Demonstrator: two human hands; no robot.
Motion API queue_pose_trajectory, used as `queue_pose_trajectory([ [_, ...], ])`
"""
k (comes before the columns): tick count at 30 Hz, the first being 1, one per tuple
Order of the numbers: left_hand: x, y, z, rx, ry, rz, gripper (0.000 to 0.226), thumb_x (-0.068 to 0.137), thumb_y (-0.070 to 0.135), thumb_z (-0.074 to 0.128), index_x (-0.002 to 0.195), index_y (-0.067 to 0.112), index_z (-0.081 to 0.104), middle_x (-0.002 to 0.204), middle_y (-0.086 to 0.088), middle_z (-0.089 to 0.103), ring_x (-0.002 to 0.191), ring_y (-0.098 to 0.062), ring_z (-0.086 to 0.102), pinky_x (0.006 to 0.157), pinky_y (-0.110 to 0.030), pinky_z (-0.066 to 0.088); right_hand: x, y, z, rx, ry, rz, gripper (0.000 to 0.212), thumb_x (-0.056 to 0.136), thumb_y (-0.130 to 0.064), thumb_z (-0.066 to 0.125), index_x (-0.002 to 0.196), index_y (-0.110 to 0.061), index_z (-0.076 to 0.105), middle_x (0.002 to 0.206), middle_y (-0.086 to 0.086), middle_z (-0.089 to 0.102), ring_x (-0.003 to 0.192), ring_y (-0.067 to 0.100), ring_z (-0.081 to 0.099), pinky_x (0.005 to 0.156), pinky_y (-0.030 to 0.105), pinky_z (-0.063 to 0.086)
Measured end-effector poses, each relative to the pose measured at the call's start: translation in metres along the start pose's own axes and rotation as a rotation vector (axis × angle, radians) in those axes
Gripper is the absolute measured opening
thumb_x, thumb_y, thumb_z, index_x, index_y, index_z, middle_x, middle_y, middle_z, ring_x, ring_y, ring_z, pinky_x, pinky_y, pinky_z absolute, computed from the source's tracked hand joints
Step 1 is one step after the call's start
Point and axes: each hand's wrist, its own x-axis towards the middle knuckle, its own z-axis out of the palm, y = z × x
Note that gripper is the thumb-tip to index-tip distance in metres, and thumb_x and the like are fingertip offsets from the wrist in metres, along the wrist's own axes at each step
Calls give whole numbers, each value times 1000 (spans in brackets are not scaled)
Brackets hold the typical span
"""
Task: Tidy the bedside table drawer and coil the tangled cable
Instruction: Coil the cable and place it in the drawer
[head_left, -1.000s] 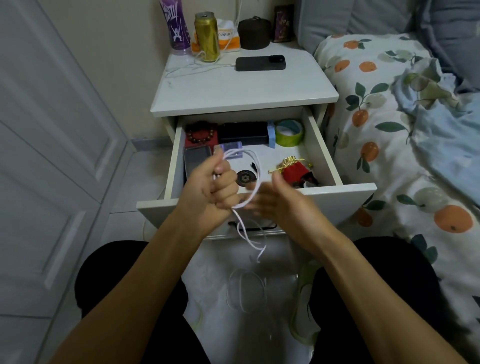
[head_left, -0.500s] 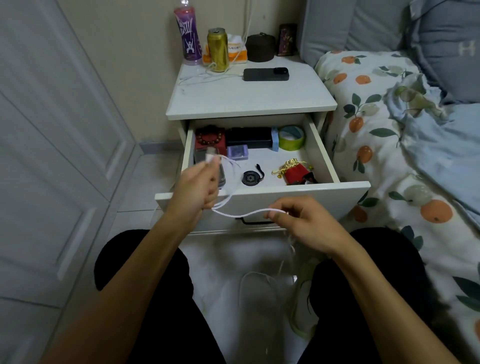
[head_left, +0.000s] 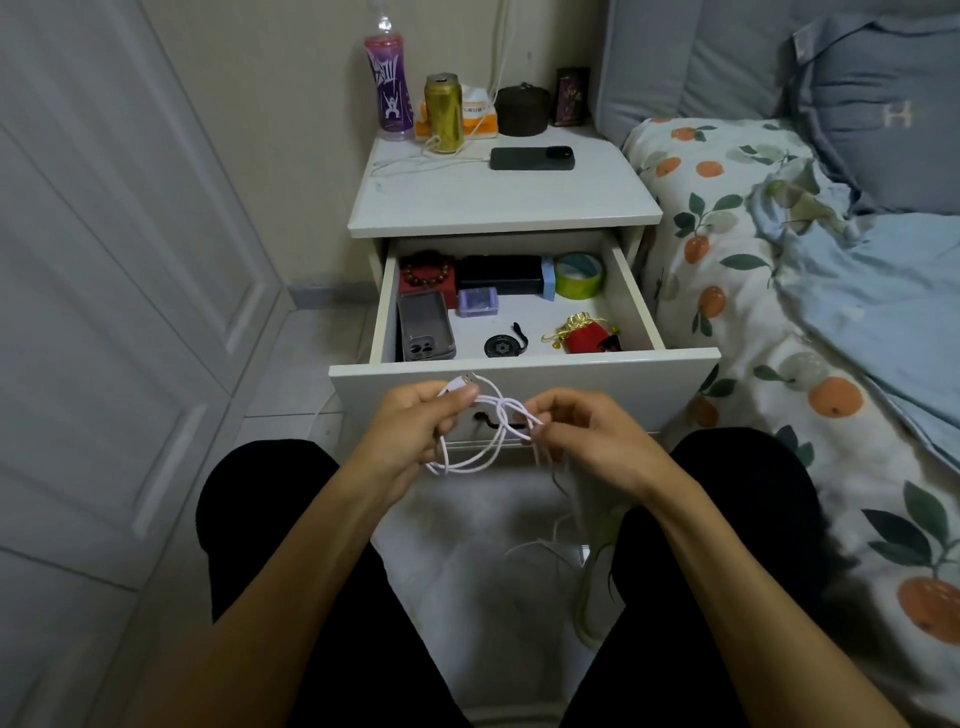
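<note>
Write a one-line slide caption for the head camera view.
Both hands, left hand and right hand, loop a white cable in front of the open bedside drawer.

In the open drawer (head_left: 524, 370), a phone case (head_left: 425, 326) lies left, a pouch (head_left: 584, 335) right, a tape roll (head_left: 578, 275) far right; a phone (head_left: 532, 158) lies on the bedside table (head_left: 498, 208).
</note>
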Motion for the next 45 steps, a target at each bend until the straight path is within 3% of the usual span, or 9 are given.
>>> queue_pose_trajectory([
  [10, 5, -11, -1, 209, 165, 132, 14, 88, 23, 68, 75, 17, 70, 47, 11, 49, 45, -1, 42, 45, -11, 36, 14, 19, 0, -165, 134, 17, 5, 90, -17, 67, 90, -17, 71, 77, 6, 68, 66, 14, 61, 69, 27, 54],
  [15, 15, -7, -3, 438, 192, 283, 8, 88, 25, 69, 81, 21, 71, 68, 8, 66, 57, 2, 54, 51, -7, 39, 23, 11, -7, -33, 80, 20, 10, 93, -15, 62, 96, -14, 72, 75, 15, 61, 66, 12, 54, 65, 20, 49],
  [19, 29, -4, -10, 497, 148, 407, 9, 87, 25, 71, 86, 17, 75, 73, 3, 69, 67, -11, 60, 58, -22, 46, 34, 8, -14, 21, 37, 106, 17, 94, -24, 60, 96, -16, 75, 63, -5, 57, 64, 9, 47, 61, 17, 43],
  [23, 36, 1, -7, 517, 82, 439, 3, 86, 24, 72, 83, 23, 73, 73, 5, 69, 68, -13, 61, 60, -25, 49, 43, 7, -17, 106, -24, 130, 18, 95, -17, 57, 83, -14, 69, 75, 3, 61, 73, 15, 53, 72, 25, 44],
  [31, 45, -1, -6, 513, 38, 422, 5, 85, 22, 73, 83, 18, 75, 65, 11, 66, 56, -4, 56, 53, -11, 40, 46, 21, -19, 116, 132, 17, 5, 88, -13, 67, 83, -13, 70, 78, -4, 68, 75, 7, 62, 71, 15, 50],
  [35, 49, -8, -4, 564, 69, 372, 13, 85, 26, 73, 82, 13, 76, 64, 7, 65, 55, -7, 55, 52, -14, 39, 45, 27, -21, 251, 285, -202, 6, 90, -9, 62, 89, -3, 63, 87, 2, 65, 84, 15, 60, 77, 22, 51],
  [38, 53, -9, -10, 536, 205, 331, 16, 86, 32, 71, 82, 17, 75, 68, -1, 67, 60, -14, 58, 55, -23, 44, 37, 31, -31, 385, 187, -320, 7, 88, -11, 64, 87, -4, 66, 90, 8, 69, 93, 24, 63, 90, 33, 51],
  [41, 57, -6, -13, 510, 322, 322, 20, 87, 32, 69, 82, 13, 74, 69, -6, 67, 63, -20, 59, 60, -34, 50, 22, 32, -31, 255, 12, -314, 27, 86, -14, 53, 66, -1, 65, 73, 14, 66, 82, 31, 63, 86, 39, 49],
  [45, 58, -5, -8, 512, 371, 303, 25, 88, 31, 68, 83, 7, 72, 72, -14, 66, 66, -28, 59, 62, -40, 51, 5, 34, -17, -162, 100, -93, 62, 100, -33, 49, 47, -1, 54, 53, 9, 58, 55, 17, 59, 64, 22, 46],
])
